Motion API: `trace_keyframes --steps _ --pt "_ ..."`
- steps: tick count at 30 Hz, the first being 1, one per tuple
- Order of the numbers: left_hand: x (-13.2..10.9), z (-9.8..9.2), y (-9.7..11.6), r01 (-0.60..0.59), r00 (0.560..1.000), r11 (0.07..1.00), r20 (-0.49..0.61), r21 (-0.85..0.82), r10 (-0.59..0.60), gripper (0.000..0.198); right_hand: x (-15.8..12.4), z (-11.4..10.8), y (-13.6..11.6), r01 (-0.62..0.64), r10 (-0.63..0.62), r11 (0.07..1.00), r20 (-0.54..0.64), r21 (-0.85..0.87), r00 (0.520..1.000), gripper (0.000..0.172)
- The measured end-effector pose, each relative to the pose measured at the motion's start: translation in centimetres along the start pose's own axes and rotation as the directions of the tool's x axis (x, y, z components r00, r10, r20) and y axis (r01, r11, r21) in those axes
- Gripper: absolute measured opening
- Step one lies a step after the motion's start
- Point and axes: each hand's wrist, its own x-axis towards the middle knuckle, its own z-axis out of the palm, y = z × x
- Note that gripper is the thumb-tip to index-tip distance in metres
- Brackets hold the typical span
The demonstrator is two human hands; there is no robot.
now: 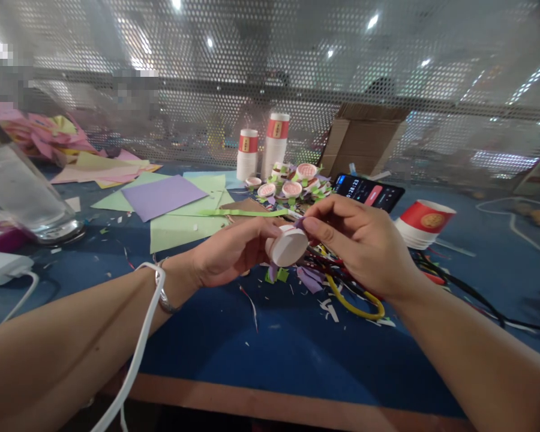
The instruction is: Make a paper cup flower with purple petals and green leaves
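Note:
Between finger and thumb, my left hand [236, 249] holds a small round white paper-cup bottom [290, 248], its flat disc tilted toward me. My right hand [357, 243] is closed at the disc's upper right edge, pinching a small purple paper piece [299, 222] against it. A green paper strip [247, 212] stretches behind my hands. Just beyond lies a pile of similar cup bottoms [292, 189] with green and purple paper bits on them. Purple and green scraps [310, 279] lie below my hands, beside a yellow loop handle [355, 305] that is partly hidden.
Purple and green paper sheets [164, 197] lie at the left, near a glass of water [31, 186]. Stacked paper cups [276, 144] stand at the back. A phone [368, 191] and red-and-white cups [425, 223] are at the right. A white cable [139, 348] crosses my left forearm.

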Motion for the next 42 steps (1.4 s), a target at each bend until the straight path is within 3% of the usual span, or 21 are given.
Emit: trace_keyframes --steps 11,19,31,36,42 --pt "-0.05 0.35 -0.04 0.022 1.0 0.999 0.007 -0.029 -0.022 0.023 -0.13 -0.1 -0.44 0.005 -0.005 0.999 0.0 0.032 1.0 0.012" --pt "-0.17 0.49 0.07 0.032 0.999 0.998 -0.024 -0.056 -0.033 0.024 -0.25 0.16 -0.1 -0.029 0.026 0.999 0.101 0.031 0.995 0.017" --pt "-0.18 0.74 0.11 0.069 0.998 0.997 0.007 -0.04 -0.069 0.014 -0.18 0.15 0.02 -0.029 0.028 0.999 0.051 0.025 0.998 0.015" --pt "-0.7 0.73 0.51 -0.05 0.999 0.986 0.013 0.159 0.049 0.027 -0.12 -0.05 0.08 0.001 -0.002 0.999 -0.009 -0.037 1.0 0.015" --pt "-0.57 0.51 0.29 -0.177 0.981 0.834 0.031 0.522 0.189 0.017 -0.21 0.05 0.21 0.013 -0.012 0.998 0.022 -0.067 1.0 0.015"
